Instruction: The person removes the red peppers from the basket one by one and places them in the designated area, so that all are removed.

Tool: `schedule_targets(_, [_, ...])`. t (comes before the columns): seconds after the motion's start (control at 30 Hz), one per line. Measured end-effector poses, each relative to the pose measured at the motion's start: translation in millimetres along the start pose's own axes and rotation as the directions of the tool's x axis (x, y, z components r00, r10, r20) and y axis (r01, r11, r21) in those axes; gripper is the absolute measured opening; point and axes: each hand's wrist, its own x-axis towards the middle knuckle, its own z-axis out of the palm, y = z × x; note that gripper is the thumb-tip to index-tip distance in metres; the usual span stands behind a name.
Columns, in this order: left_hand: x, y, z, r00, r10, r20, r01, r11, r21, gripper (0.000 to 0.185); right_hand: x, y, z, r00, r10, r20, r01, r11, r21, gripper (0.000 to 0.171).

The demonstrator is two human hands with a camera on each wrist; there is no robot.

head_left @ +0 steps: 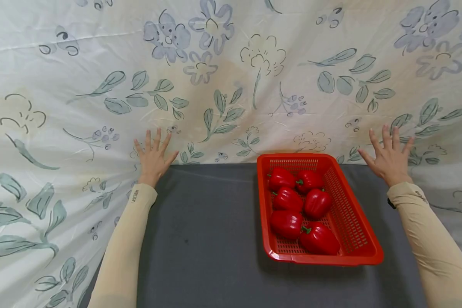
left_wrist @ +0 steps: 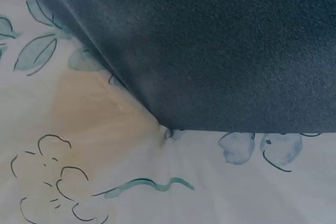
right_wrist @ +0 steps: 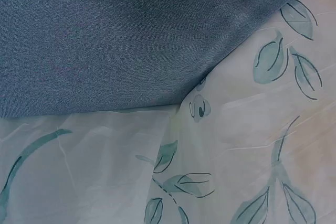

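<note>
Two hands, left hand (head_left: 152,157) and right hand (head_left: 388,156), fingers spread wide, flank the perforated red basket (head_left: 354,222).

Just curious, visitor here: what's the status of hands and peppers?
Left hand and right hand open, empty. Six red peppers in red basket. Nothing blocking.

Left hand (head_left: 152,156), at 9 o'clock in the head view: fingers straight and spread, pointing toward 12 o'clock, back of the hand showing. Right hand (head_left: 386,156), at 3 o'clock: same pose, fingers splayed. Both forearms, in beige sleeves, extend forward from the lower corners.
</note>
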Motion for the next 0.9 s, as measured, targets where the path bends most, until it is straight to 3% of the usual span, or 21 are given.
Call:
schedule_targets(0.2, [1.3, 5.3, 0.5, 0.999, -0.003, 0.042, 0.004, 1.0, -0.02, 0.071, 0, -3, -2, 1.0, -0.003, 0.003, 0.003, 1.0, -0.009, 0.077])
schedule_targets(0.4, [1.9, 15.9, 1.0, 0.999, 0.017, 0.037, -0.015, 0.999, -0.051, 0.072, -1, -7, -1, 1.0, -0.026, 0.005, 0.026, 1.0, 0.008, 0.075])
schedule_targets(0.9, [11.2, 53.3, 18.6, 0.998, 0.049, 0.045, -0.042, 0.988, -0.151, 0.072, -1, -23, 4, 0.993, -0.114, 0.028, 0.112, 0.992, 0.055, 0.072])
